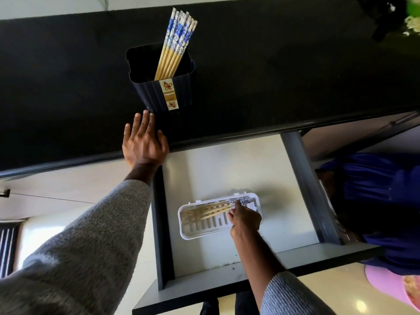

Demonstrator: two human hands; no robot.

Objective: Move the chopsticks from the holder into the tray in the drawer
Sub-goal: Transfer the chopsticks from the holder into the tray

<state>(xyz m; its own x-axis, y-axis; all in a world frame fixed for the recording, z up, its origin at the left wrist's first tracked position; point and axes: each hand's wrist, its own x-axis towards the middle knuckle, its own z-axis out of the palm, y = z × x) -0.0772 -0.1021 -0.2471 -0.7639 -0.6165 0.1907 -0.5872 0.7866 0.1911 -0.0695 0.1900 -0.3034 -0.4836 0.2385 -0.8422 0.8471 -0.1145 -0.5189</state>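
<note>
Open desk [272, 71] right of holder [159, 92]; left hand [144, 142] close against its near side. Bare drawer floor [216, 169] behind tray [200, 233]; right hand [245, 220] over tray's right end.

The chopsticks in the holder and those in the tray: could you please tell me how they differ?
The chopsticks in the holder stand leaning, patterned ends up; the chopsticks in the tray lie flat. The holder bunch looks larger than the tray bunch. Nothing touches the holder bunch, whereas the right hand is at the tray bunch's patterned ends. Both share tan shafts and blue-white ends.
</note>
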